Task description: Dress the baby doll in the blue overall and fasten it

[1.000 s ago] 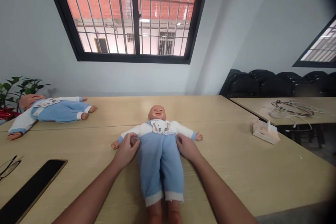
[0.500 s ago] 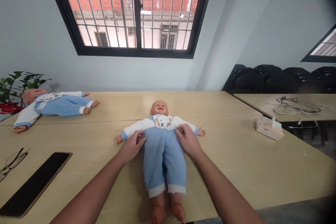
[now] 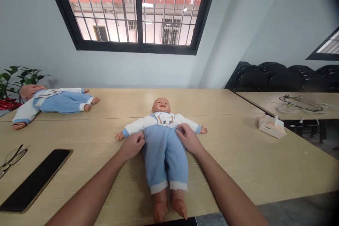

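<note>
A baby doll point(image 3: 161, 105) lies face up in the middle of the table, its feet towards me and its arms spread. It wears a blue and white outfit point(image 3: 156, 144) with an elephant patch point(image 3: 166, 119) on the chest. At the doll's left-hand side as I see it, my left hand point(image 3: 133, 144) is closed, its curled fingers at the edge of the outfit. My right hand point(image 3: 189, 137) pinches the outfit on the opposite side, just below the patch. Both sets of fingertips are partly hidden.
A second doll point(image 3: 62, 101) in matching clothes lies at the back left beside a plant point(image 3: 19, 79). Glasses point(image 3: 12, 160) and a black phone point(image 3: 37, 180) are at the left. A tissue box point(image 3: 272, 126) stands right; cables point(image 3: 304, 105) lie on another table.
My left hand has curled tighter at the doll's side and shifted slightly left. My right hand stays at the outfit with little movement. The view has tilted slightly downward.
</note>
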Tool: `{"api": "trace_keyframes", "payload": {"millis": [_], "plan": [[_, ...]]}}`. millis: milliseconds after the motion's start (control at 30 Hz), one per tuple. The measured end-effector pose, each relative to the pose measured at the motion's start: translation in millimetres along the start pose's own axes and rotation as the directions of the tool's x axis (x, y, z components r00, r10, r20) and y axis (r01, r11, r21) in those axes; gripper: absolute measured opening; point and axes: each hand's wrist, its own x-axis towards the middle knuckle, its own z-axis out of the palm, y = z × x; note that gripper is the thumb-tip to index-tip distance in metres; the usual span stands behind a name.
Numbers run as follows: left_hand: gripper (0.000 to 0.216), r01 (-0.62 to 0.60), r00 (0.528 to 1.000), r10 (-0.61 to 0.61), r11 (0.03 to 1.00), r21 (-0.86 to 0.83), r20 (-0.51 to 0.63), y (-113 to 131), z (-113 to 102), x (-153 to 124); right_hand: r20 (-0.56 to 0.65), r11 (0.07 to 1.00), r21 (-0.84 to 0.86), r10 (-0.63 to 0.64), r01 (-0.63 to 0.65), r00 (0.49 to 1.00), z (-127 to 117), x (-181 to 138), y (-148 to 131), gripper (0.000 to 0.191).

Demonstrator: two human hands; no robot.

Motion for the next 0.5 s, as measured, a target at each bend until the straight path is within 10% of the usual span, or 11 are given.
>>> {"api": "trace_keyframes", "payload": {"millis": [500], "plan": [[0.02,-0.013,0.999,0.011,1.0,0.025,0.05,-1.1,-0.4,0.6,0.036,0.999,0.029,0.015,-0.016,0.999,-0.5,0.3,1.9,0.021]]}}
